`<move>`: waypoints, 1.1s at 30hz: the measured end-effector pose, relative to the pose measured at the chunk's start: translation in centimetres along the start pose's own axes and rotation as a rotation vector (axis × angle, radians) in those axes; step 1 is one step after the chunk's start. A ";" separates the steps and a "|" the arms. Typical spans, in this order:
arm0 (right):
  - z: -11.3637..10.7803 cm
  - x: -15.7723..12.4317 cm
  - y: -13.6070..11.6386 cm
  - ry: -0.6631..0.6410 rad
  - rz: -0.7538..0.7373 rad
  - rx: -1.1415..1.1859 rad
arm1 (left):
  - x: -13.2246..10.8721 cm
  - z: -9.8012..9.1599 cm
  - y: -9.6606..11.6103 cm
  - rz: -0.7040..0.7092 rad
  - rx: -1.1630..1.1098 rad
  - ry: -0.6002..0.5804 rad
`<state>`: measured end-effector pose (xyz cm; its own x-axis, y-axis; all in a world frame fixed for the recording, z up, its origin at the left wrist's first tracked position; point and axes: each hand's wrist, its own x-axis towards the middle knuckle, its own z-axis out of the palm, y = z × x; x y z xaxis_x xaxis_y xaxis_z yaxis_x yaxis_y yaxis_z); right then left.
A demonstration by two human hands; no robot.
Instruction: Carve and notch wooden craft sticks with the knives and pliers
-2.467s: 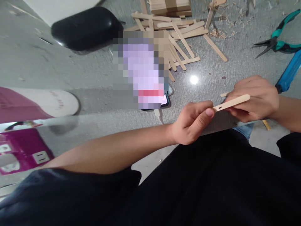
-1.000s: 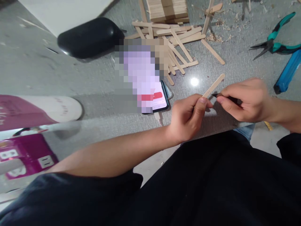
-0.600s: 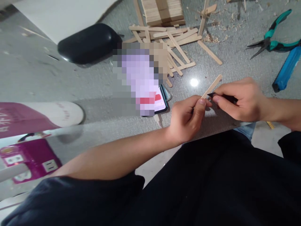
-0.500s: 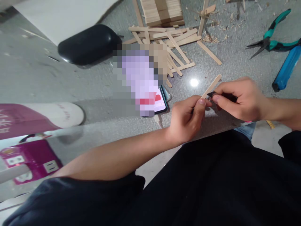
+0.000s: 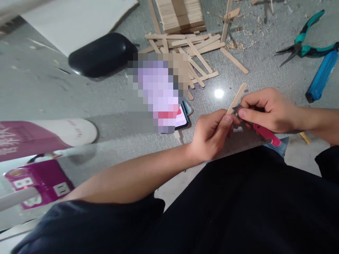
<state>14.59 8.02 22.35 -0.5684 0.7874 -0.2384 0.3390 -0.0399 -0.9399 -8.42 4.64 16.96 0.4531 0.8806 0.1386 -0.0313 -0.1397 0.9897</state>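
My left hand [image 5: 212, 135] is closed, pinching a wooden craft stick [image 5: 238, 96] between thumb and fingers near its lower end. The stick slants up and to the right over the table. Close beside it, my right hand [image 5: 268, 111] is wrapped around a pink-handled knife [image 5: 268, 134]. Its dark blade shows past the thumb and meets the stick's edge just above my left thumb. Most of the handle is hidden by the right fingers; only its pink rear end sticks out below the palm.
Several loose craft sticks [image 5: 200, 56] lie beyond the phone [image 5: 181, 121], near a stacked bundle [image 5: 180, 14]. Pliers [image 5: 299, 47] and a blue cutter [image 5: 321, 76] rest at right. A black case [image 5: 102, 54] and a purple power strip [image 5: 47, 183] are at left. Shavings [image 5: 235, 45] litter the back.
My right hand has turned the knife, so more of its pink handle shows below the palm. The blade stays by the stick, which is slightly steeper. The left hand has barely moved.
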 end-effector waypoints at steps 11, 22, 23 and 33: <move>-0.1 -0.4 0.0 0.023 -0.009 -0.127 | -0.1 0.1 -0.3 -0.052 -0.085 -0.004; -0.4 -0.5 -0.4 0.162 -0.120 -0.321 | 0.1 0.2 -0.1 -0.073 -0.059 0.031; -0.4 -0.5 -0.4 0.155 -0.103 -0.326 | 0.1 0.3 -0.1 -0.071 -0.054 0.030; -0.8 -0.4 -0.3 0.139 -0.107 -0.417 | -0.1 0.4 0.1 -0.083 0.111 0.067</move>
<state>15.36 8.18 22.90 -0.5204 0.8499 -0.0833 0.5729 0.2751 -0.7721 -8.16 4.35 17.08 0.3894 0.9190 0.0623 0.1045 -0.1112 0.9883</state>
